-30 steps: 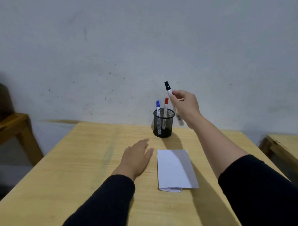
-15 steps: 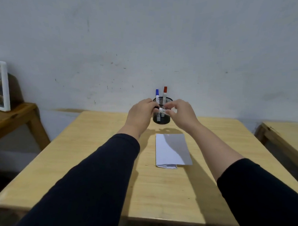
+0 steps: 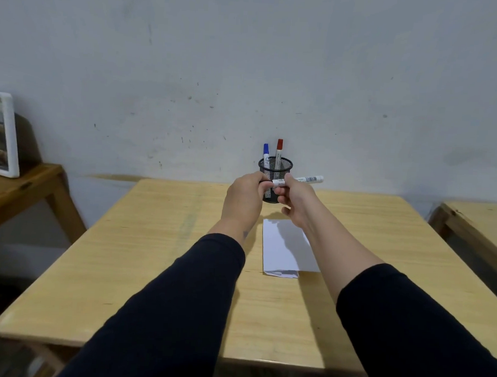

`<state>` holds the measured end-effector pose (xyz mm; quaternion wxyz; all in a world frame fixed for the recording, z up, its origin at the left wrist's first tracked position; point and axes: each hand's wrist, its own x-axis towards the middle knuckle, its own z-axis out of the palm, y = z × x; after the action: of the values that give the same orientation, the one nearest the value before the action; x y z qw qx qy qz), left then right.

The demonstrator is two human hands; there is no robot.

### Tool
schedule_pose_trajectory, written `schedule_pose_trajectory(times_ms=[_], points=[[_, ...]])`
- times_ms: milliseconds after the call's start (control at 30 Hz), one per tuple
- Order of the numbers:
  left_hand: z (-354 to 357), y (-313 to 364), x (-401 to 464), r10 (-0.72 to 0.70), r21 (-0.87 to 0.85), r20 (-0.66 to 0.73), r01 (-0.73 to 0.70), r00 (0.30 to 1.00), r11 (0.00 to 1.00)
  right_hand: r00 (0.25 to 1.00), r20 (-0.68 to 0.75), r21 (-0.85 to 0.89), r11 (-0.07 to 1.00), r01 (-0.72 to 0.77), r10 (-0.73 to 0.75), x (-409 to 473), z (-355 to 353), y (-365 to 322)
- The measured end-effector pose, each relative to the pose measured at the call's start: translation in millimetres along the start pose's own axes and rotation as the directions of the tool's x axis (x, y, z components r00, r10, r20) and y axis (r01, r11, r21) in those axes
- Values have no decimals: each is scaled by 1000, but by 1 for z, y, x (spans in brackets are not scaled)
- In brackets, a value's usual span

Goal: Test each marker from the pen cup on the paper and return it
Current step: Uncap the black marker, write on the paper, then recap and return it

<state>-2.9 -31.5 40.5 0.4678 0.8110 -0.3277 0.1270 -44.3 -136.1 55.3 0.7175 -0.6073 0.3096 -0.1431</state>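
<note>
White barrel w/ a barcode label: that's the marker (image 3: 299,181) I've got in both hands, held roughly level just in front of the black mesh pen cup (image 3: 275,166). Only one view, from my head, looking down my arms. My right hand (image 3: 295,201) is closed round the barrel near its left end, thumb on top, fingers curled under; the rest of the barrel sticks out past my knuckles to the right, barcode end free in the air. My left hand (image 3: 245,201) is closed too, fingertips pinched on the marker's left end, right up against my right thumb; can't tell if the cap is on or off, my fingers hide it. Both hands sit above the tabletop, not resting on it. Behind my fingers the cup stands upright near the far edge of the pale wood table (image 3: 141,257), w/ a blue-capped marker (image 3: 266,153) and a red-capped marker (image 3: 278,152) standing in it, caps up, red one to the right of the blue. Under and just nearer to me than my right wrist lies the white paper (image 3: 284,252), flat, its near edge folded over, partly in my arm's shadow. Far off to my left, a white picture frame (image 3: 2,134) stands on a darker wooden side table (image 3: 28,184). Dark sleeves cover both forearms.
</note>
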Motion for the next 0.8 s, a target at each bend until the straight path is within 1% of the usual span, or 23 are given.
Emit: schedule_pose_trajectory(times_ms=[133, 233, 367, 467, 567, 633, 700, 733, 800], points=[[3, 2, 8, -69, -19, 8, 69, 998, 997, 998, -51, 8, 999, 31, -31, 7, 4, 0], [5, 4, 19, -133, -32, 36, 134, 990, 990, 996, -63, 19, 998, 61, -60, 15, 6, -4], [4, 1, 33, -190, 34, 112, 188, 975, 982, 993, -89, 19, 997, 80, -78, 25, 8, -3], [5, -3, 40, -243, 80, 175, 232, 954, 969, 992, -86, 16, 996, 93, -92, 34, 11, 4], [1, -14, 42, -335, 110, 233, 318, 913, 942, 986, -146, 66, 994, 86, -75, 43, 4, 10], [-5, -30, 39, -388, 138, 258, 364, 885, 921, 980, -176, 16, 995, 95, -91, 48, -8, 11], [-7, -40, 34, -391, 146, 269, 364, 880, 920, 984, -125, -65, 990, 122, -129, 49, -13, 12], [-6, -42, 33, -371, 165, 272, 337, 888, 927, 985, -88, -98, 985, 141, -150, 49, -12, 13], [0, -41, 32, -320, 258, 286, 249, 903, 933, 982, -40, -126, 976, 178, -185, 47, -4, 16]])
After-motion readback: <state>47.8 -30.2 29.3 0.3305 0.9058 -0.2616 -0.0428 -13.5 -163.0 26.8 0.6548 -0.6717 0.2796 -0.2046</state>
